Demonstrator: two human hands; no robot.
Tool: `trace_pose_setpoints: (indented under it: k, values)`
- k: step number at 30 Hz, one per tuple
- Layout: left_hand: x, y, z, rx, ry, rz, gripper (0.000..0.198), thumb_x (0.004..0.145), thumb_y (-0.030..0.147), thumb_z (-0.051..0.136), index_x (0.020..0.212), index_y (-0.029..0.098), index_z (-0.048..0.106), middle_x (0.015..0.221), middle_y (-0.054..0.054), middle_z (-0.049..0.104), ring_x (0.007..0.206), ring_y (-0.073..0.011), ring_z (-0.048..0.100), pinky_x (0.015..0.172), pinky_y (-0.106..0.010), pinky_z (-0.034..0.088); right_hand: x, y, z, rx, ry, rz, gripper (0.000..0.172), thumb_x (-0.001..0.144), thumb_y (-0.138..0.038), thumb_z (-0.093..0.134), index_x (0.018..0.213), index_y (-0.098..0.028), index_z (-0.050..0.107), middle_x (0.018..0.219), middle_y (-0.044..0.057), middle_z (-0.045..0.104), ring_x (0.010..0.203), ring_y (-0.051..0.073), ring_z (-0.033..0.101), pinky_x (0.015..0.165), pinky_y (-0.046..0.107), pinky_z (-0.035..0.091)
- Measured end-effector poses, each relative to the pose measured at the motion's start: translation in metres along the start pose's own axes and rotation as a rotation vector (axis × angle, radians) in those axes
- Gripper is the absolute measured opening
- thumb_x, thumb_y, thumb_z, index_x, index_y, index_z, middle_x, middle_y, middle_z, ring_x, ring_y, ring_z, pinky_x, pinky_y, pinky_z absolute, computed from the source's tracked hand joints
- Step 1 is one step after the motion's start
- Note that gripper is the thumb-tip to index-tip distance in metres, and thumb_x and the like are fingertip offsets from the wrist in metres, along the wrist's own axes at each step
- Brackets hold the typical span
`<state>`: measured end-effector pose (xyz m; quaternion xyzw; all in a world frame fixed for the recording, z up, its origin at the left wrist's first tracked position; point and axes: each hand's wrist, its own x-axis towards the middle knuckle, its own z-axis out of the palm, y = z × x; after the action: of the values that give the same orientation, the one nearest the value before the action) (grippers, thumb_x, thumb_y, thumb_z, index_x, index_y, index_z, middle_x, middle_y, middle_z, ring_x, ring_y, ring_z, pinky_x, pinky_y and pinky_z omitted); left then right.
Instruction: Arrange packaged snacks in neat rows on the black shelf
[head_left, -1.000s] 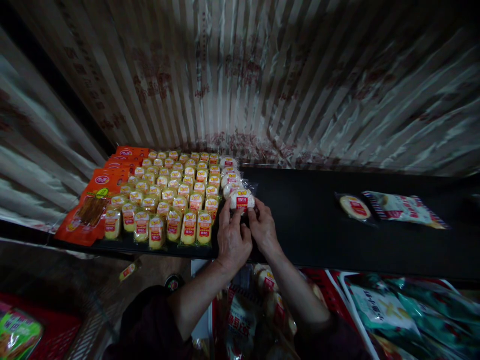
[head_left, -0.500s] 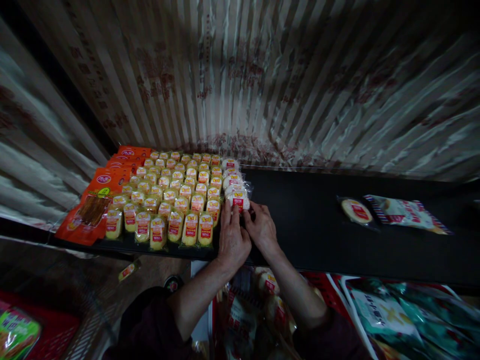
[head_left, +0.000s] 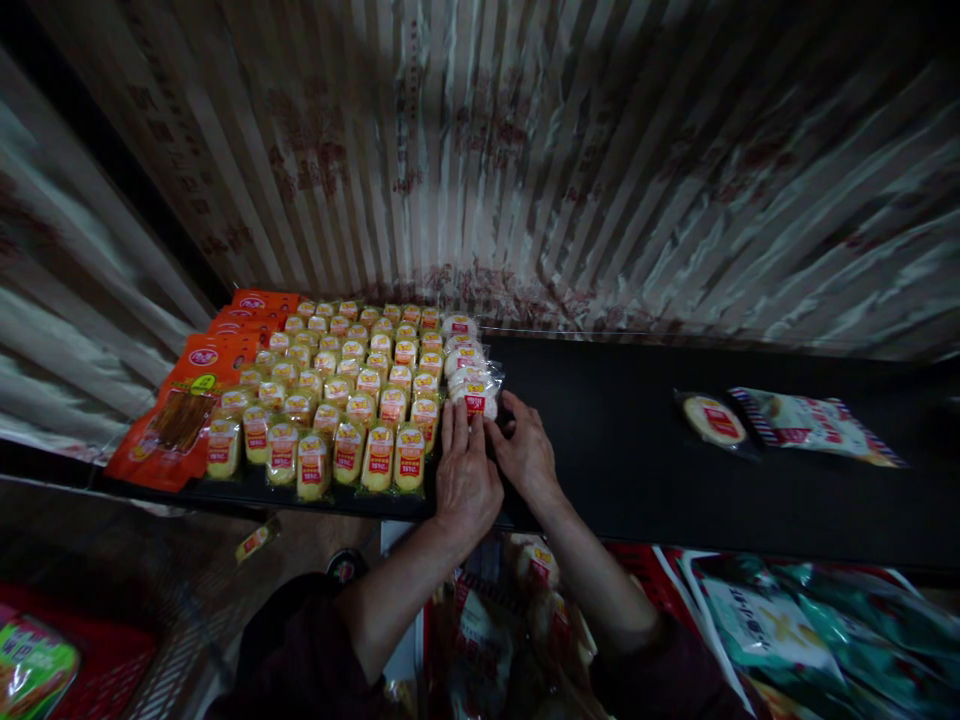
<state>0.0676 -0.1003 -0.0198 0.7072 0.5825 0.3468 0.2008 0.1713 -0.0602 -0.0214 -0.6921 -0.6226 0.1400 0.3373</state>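
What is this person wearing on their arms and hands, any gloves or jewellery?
No gloves: the left hand and the right hand are bare, with no ring or watch visible. Both forearms are uncovered. The left sleeve and right sleeve are dark, perhaps maroon in this dim light, and pushed up near the elbows.

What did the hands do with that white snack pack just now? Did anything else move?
Both hands nudged the white snack pack a little left, snug against the white packs behind it. The left hand flattened out beside it; the right hand stays at its right edge. The yellow packs, orange packets and the two packs far right did not move.
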Motion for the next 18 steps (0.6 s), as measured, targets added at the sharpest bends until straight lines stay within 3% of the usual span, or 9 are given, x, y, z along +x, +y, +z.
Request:
trace_pose_setpoints:
  k: [2, 8, 13, 18]
  values:
    - [0.0, 0.0, 0.001, 0.053, -0.001, 0.024, 0.06, 0.075, 0.004, 0.04, 0.135, 0.0, 0.041, 0.152, -0.018, 0.025, 0.144, -0.0273, 0.006, 0.117, -0.045, 0.021, 0.002, 0.002, 0.001, 0.045, 0.019, 0.023, 0.058, 0.078, -0.041, 0.054, 0.127, -0.009, 0.052, 0.112, 0.017, 0.06, 0.076, 0.021, 0.062, 0.08, 0.042, 0.052]
    - [-0.001, 0.001, 0.006, 0.16, 0.029, 0.086, 0.059, 0.074, 0.005, 0.042, 0.133, -0.003, 0.041, 0.149, -0.022, 0.031, 0.143, -0.0294, 0.011, 0.116, -0.048, 0.026, 0.015, 0.005, 0.009, 0.328, 0.003, 0.08, 0.068, 0.081, -0.051, 0.049, 0.134, -0.008, 0.046, 0.132, 0.021, 0.053, 0.117, 0.029, 0.055, 0.098, 0.046, 0.045]
    - [0.0, 0.001, 0.006, 0.198, 0.023, 0.098, 0.059, 0.074, 0.004, 0.041, 0.133, -0.002, 0.041, 0.149, -0.022, 0.031, 0.143, -0.0289, 0.01, 0.115, -0.048, 0.028, 0.032, 0.005, 0.017, 0.502, -0.021, 0.202, 0.064, 0.084, -0.052, 0.048, 0.137, -0.017, 0.045, 0.137, 0.013, 0.053, 0.123, 0.027, 0.052, 0.103, 0.043, 0.042]
    - [0.001, 0.002, 0.004, 0.193, 0.008, 0.084, 0.061, 0.073, 0.005, 0.043, 0.133, -0.006, 0.04, 0.148, -0.025, 0.029, 0.143, -0.0305, 0.01, 0.116, -0.048, 0.026, 0.038, 0.003, 0.024, 0.549, -0.071, 0.167, 0.061, 0.085, -0.052, 0.046, 0.137, -0.02, 0.045, 0.137, 0.009, 0.053, 0.126, 0.024, 0.049, 0.107, 0.041, 0.037]
